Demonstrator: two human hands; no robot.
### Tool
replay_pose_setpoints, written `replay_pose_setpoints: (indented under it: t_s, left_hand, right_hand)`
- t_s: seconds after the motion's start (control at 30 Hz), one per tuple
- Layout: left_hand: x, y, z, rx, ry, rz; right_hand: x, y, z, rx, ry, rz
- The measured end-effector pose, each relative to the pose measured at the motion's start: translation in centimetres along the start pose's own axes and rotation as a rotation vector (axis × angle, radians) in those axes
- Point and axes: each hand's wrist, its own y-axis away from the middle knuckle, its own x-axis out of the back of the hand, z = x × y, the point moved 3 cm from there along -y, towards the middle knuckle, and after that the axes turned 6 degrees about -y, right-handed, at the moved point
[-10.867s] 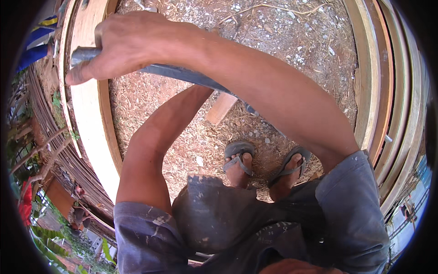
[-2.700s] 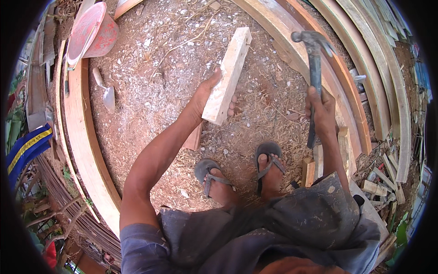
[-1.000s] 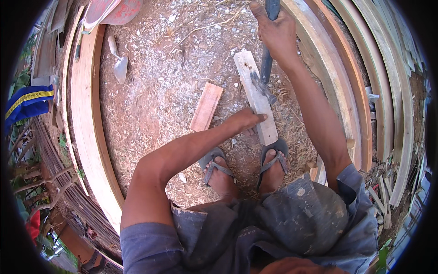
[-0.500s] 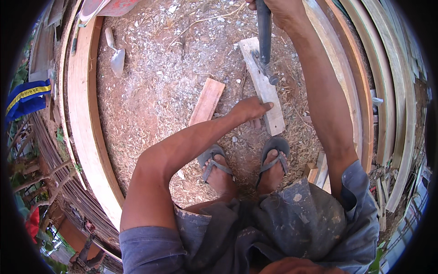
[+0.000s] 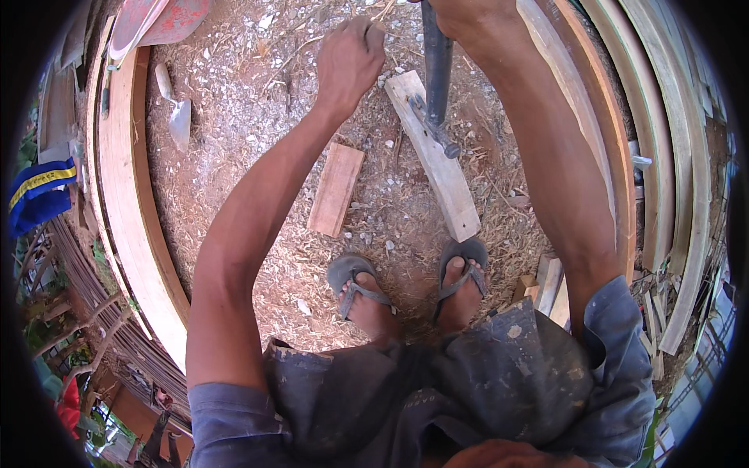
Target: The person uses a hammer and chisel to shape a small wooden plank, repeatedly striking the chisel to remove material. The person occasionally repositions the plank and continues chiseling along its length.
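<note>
My right hand (image 5: 472,15), cut by the top edge, grips the handle of a dark metal hammer (image 5: 437,66). The hammer's head lies against a pale wooden block (image 5: 456,203), its claw at holes near the upper end. My left hand (image 5: 351,58) is above and left of that block, off it, back up, fingers curled together; what they hold, if anything, is hidden. A shorter pinkish wood piece (image 5: 335,187) lies left of the block, on dirt strewn with shavings.
Long planks run along the left (image 5: 117,179) and right (image 5: 663,171) sides, with offcuts at lower right. A trowel (image 5: 179,117) and a red bucket (image 5: 172,19) are at upper left. My sandalled feet (image 5: 367,304) stand below the block.
My left hand has let go of the pale block and moved up and leftward. The hammer, raised earlier, now has its head on the block, with my right hand at the top edge.
</note>
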Motion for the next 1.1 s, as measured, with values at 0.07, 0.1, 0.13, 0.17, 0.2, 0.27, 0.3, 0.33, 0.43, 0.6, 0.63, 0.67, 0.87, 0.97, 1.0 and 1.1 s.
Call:
replay_pose_setpoints:
  t_s: [0.07,0.1,0.13,0.17,0.2,0.27,0.3,0.33,0.43,0.6,0.63,0.67,0.87,0.97,1.0,1.1]
  left_hand:
    - [-1.9,-0.6,-1.7,-0.079,-0.068,-0.043]
    - [-3.9,0.0,-2.1,-0.107,-0.015,-0.086]
    - [-5.7,0.6,-2.4,-0.142,-0.068,-0.100]
    - [-7.8,1.0,-2.0,-0.189,-0.110,-0.110]
    - [-9.5,1.9,-1.9,-0.231,-0.270,-0.094]
    - [-10.8,2.6,-2.3,-0.271,-0.239,-0.094]
    - [-11.0,2.3,-2.2,-0.295,-0.242,-0.100]
    - [-11.0,2.1,-2.2,-0.291,-0.245,-0.107]
    - [-11.0,1.2,-1.0,-0.255,-0.249,-0.137]
    - [-8.1,1.0,0.6,-0.044,-0.490,-0.058]
    - [-7.1,0.7,0.8,-0.001,-0.578,-0.021]
    - [-6.0,0.7,0.4,0.053,-0.642,-0.033]
    - [-8.0,0.4,0.9,0.270,-0.413,-0.289]
    - [-8.0,-0.1,1.3,0.244,-0.414,-0.370]
    - [-8.0,0.2,1.2,0.256,-0.409,-0.381]
    - [-8.5,0.1,0.4,0.212,-0.443,-0.384]
  right_hand:
    - [-2.6,0.5,0.8,0.024,-0.132,-0.084]
    - [-3.1,0.5,0.6,0.057,-0.162,-0.140]
    - [-3.4,0.5,0.5,0.089,-0.191,-0.192]
    - [-3.1,0.4,-0.1,0.103,-0.194,-0.208]
    - [-3.1,0.5,-0.3,0.112,-0.210,-0.225]
    - [-3.5,1.3,-0.6,0.052,-0.265,-0.209]
    - [-3.4,1.5,-0.5,0.008,-0.306,-0.208]
    - [-3.2,1.6,0.1,-0.061,-0.374,-0.228]
    - [-2.4,1.2,-0.1,-0.388,-0.061,-0.318]
    - [-2.5,1.2,-0.2,-0.538,0.046,-0.495]
    - [-2.8,1.2,-0.8,-0.520,0.036,-0.526]
    - [-3.3,1.5,-1.0,-0.504,0.007,-0.566]
    - [-1.4,3.5,-2.5,-0.456,-0.097,-0.352]
    - [-0.6,4.2,-3.1,-0.457,-0.189,-0.306]
    - [-0.2,4.4,-3.2,-0.437,-0.220,-0.285]
    - [1.5,6.2,-4.0,-0.325,-0.255,-0.220]
